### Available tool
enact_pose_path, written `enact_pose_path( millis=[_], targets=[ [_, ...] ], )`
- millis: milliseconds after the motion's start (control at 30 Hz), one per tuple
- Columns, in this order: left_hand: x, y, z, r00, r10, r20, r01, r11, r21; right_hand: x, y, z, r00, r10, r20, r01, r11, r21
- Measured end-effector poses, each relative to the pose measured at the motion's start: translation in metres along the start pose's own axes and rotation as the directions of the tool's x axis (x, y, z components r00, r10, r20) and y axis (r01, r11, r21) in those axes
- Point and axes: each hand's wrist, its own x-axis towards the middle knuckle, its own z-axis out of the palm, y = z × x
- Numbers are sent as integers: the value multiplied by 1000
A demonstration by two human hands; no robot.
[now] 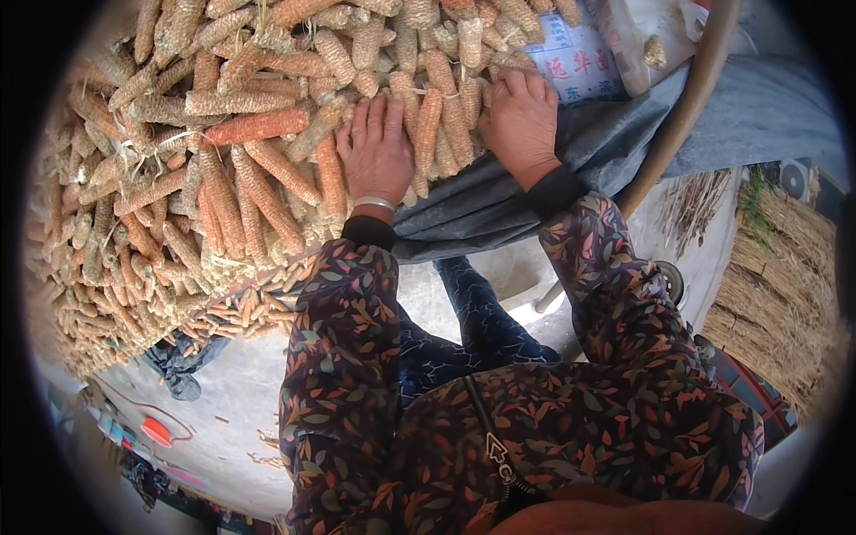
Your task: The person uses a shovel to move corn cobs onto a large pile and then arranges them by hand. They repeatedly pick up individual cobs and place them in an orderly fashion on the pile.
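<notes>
A large heap of bare corn cobs (pixel 259 196), tan to reddish, fills the left and the top. My left hand (pixel 379 152), a silver bracelet at its wrist, lies on the heap, fingers stretched out over the cobs. A redder cob (pixel 257 127) lies to its left. At the heap's right edge is my right hand (pixel 520 125), palm down. Its fingers bend down among the cobs beside a printed white-and-blue sack (pixel 580 67); what is under them is hidden. Dark grey sheeting (pixel 464 209) hangs along the heap's near edge, below both hands.
A curved wooden pole (pixel 682 116) rises on the right, over the sheeting. Bundled dry stalks (pixel 776 294) lie farther right. More cobs (pixel 245 309) lie on the concrete floor (pixel 241 392) at lower left, near a dark plastic bag (pixel 185 364) and an orange object (pixel 156 432).
</notes>
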Motion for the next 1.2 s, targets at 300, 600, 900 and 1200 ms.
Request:
enact_pose_path(
  millis=[300,600,900,1200],
  targets=[
    [-3,-3,0,1000,-11,12,11,1000,21,-12,-10,-47,983,185,11,-181,945,274],
    [0,-1,1,1000,1,-31,0,1000,9,-20,-71,-43,988,127,92,-156,852,500],
    [0,0,3,999,1,-45,0,1000,22,-3,-37,-14,947,288,141,-317,906,281],
    [1,0,3,998,10,-56,-9,1000,16,20,-22,-8,895,284,343,-354,922,159]
  ],
)
